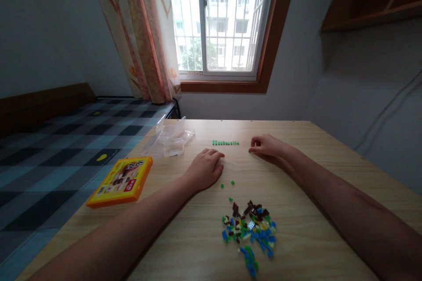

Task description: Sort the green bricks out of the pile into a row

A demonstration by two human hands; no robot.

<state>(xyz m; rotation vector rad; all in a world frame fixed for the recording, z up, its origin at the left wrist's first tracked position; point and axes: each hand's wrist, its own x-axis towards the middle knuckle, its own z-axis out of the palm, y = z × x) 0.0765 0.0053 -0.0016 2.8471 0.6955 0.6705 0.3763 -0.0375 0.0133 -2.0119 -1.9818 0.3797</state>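
My right hand point(263, 145) pinches a small green building brick point(249, 151) at the tabletop, just right of a row of green bricks point(226, 143). Palm down, my left hand point(205, 167) rests on the table left of and nearer than that row, its fingers stretched out with nothing seen in them. Close by it lie loose green pieces, one point(222, 185) beside another point(232, 182), and a third point(231, 199) nearer me. A mixed pile of bricks point(250, 225) in brown, blue, green and pale colours spreads at the table's near middle.
On the left of the wooden table point(313, 228) lies a yellow-orange box point(120, 181). Clear plastic trays point(169, 140) stand behind it. A bed with a checked cover point(66, 153) adjoins the table's left side. Beyond are a curtain point(141, 30) and a window point(227, 22).
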